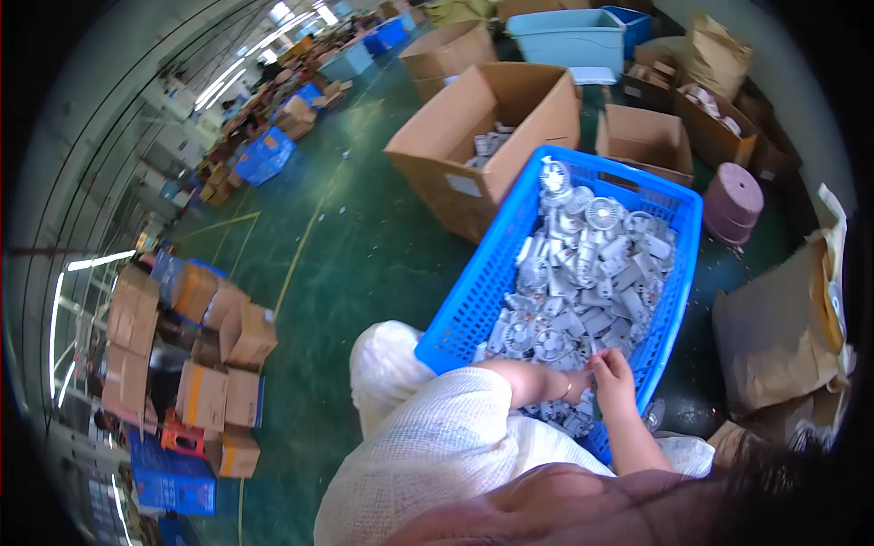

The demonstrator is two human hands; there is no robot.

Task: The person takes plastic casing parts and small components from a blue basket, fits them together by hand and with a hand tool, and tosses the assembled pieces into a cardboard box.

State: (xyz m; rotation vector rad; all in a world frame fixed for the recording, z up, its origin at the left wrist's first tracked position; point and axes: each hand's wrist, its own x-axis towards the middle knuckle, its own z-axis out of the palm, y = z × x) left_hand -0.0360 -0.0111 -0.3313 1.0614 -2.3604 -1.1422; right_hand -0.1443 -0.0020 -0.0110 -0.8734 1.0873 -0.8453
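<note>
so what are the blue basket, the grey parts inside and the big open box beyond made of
Blue slotted rectangular basket: likely moulded plastic, slightly glossy, by its uniform colour and regular openings. Small grey ribbed and curved parts: probably smooth, hard plastic, by their fine ribs, though metal stays possible. Large open brown box: likely matt cardboard, by its flat, folded panels.

Person's left hand (pixel 577 386) and right hand (pixel 614 377) are close together over a blue crate (pixel 481 289) loaded with gray parts (pixel 583 264), can't really tell what they've got. Big open carton (pixel 448 187) sits just past it.
</note>
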